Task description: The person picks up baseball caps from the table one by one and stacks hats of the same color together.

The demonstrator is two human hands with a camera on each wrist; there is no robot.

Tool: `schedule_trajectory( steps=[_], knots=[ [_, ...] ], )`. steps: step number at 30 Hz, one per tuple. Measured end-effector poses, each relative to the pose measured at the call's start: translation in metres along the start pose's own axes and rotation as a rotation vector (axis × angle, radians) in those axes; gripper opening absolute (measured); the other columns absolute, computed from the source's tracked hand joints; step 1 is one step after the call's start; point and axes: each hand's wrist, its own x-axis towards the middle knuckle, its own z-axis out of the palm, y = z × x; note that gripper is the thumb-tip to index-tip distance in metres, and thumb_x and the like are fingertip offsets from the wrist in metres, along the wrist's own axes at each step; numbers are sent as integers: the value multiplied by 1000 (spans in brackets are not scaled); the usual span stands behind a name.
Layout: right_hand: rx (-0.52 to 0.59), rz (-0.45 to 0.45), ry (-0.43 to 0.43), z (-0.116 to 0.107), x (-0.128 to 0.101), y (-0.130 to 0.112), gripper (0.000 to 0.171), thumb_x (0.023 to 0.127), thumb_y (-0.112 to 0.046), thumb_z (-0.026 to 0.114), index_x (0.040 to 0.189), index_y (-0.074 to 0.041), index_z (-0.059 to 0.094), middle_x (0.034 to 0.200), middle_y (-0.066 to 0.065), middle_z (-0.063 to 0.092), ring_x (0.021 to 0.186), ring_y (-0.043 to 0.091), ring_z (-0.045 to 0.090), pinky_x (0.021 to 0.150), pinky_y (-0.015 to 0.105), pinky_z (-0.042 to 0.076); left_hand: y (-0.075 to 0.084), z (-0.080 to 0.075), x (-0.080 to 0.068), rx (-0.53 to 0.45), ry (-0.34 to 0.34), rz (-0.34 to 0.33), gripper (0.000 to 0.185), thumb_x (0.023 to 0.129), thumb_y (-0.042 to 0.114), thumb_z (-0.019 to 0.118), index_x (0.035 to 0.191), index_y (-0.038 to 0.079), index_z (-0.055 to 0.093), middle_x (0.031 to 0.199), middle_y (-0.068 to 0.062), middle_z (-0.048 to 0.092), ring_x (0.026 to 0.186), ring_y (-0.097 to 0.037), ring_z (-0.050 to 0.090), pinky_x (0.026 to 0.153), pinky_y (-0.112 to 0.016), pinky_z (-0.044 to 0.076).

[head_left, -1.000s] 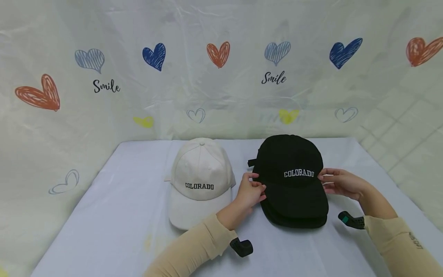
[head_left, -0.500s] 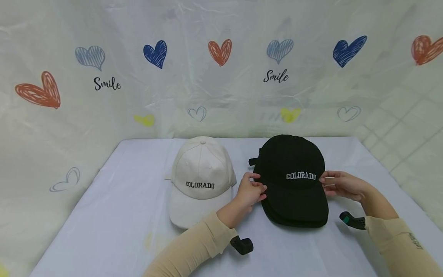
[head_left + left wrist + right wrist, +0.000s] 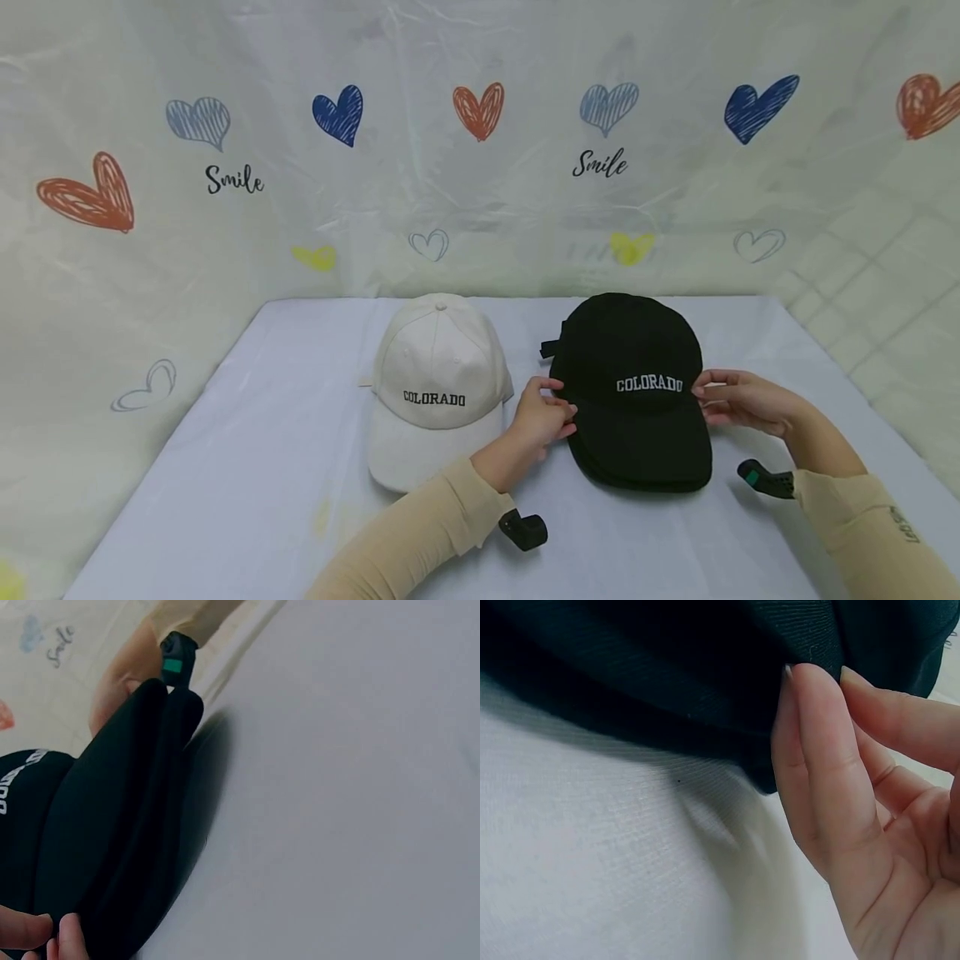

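A black baseball cap with white COLORADO lettering lies on the right of the table, its brim toward me. Under it is a second black cap, whose brim shows as a separate layer in the left wrist view. My left hand pinches the left side where crown and brim meet. At the opposite side my right hand pinches the black fabric; its fingers press the edge in the right wrist view. Most of the lower cap is hidden.
A cream cap with dark COLORADO lettering lies left of the black ones, its brim partly behind my left forearm. White cloth covers the table. Behind it hangs a pale sheet printed with hearts.
The upper black cap has settled slightly, and its brim now lies closer over the lower brim. Both hands keep their hold. The head view has shifted a little.
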Motion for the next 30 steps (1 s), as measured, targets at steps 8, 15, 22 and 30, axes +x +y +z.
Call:
schedule_trajectory(
  steps=[8,15,22,30],
  knots=[
    [-33,-1,5,2,-2,-5,28,110,-1,39,109,-13,64,101,3,65,88,13,67,82,26,59,0,-1,2,-11,-14,-3,35,94,-7,67,121,12,57,96,-9,59,82,-19,62,78,-36,62],
    [-83,3,24,4,-5,-9,28,110,-1,40,110,-14,64,103,1,65,90,13,67,83,27,59,-1,-2,0,-54,-20,-9,32,94,-7,67,120,10,58,94,-8,60,80,-18,62,79,-36,61],
    [-184,18,71,5,-11,-14,26,110,-2,41,112,-16,63,105,1,67,91,15,68,83,29,59,1,-6,-6,-142,-58,-28,34,90,-11,66,120,5,62,97,-10,63,79,-17,63,83,-37,61],
    [-211,1,78,4,-20,-19,35,109,-2,42,123,-21,68,114,2,70,97,17,70,87,32,59,8,-17,-17,-151,-152,-34,43,93,-10,59,134,-1,59,119,-13,64,81,-16,61,93,-43,57]
  ],
)
